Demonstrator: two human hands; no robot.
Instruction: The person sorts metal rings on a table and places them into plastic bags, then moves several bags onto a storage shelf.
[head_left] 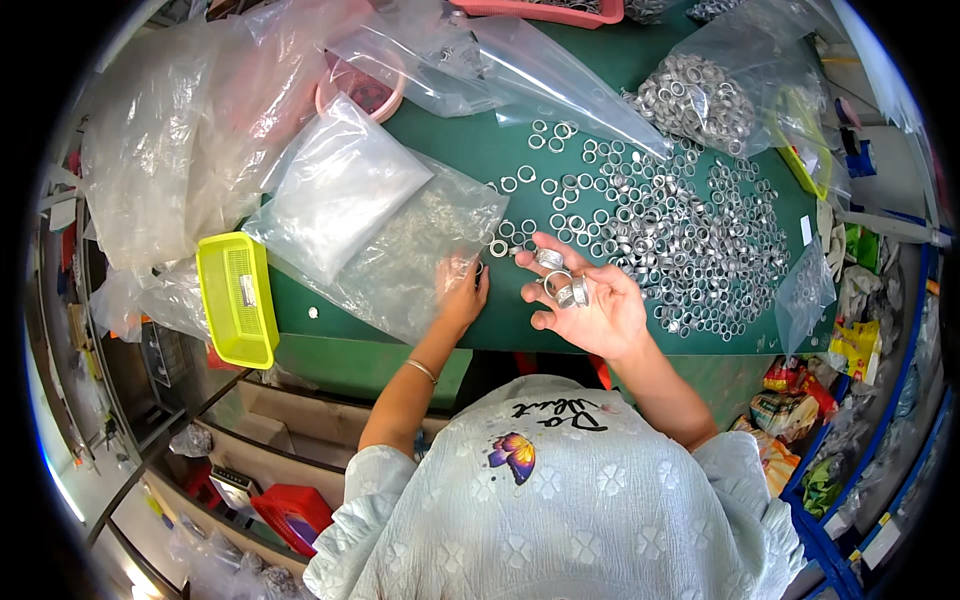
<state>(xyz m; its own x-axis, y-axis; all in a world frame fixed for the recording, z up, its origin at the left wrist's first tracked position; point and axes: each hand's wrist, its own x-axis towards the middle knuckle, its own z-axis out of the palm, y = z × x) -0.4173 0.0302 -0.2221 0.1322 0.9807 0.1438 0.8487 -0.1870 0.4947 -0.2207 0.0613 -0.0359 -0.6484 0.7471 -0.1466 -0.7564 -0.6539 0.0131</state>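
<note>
My right hand (608, 308) is turned palm up above the green table's front part, fingers partly curled. It holds several metal rings (572, 292), which rest against the fingers and palm. My left hand (460, 292) is at the right edge of a clear plastic bag (415, 255), its fingers bent. A sliver of metal shows by its fingertips, but what the fingers grip is too small to make out. Loose rings (519, 232) lie just beyond the two hands. A large spread of silver rings (690, 235) covers the table right of my right hand.
A folded stack of clear plastic (345, 190) lies on the bag. At the left stands a yellow-green basket (207, 290); behind are a pink round container (395, 100) and a pink tray (540, 12). A bag of rings (700, 100) sits back right. Shelving (925, 330) borders the right.
</note>
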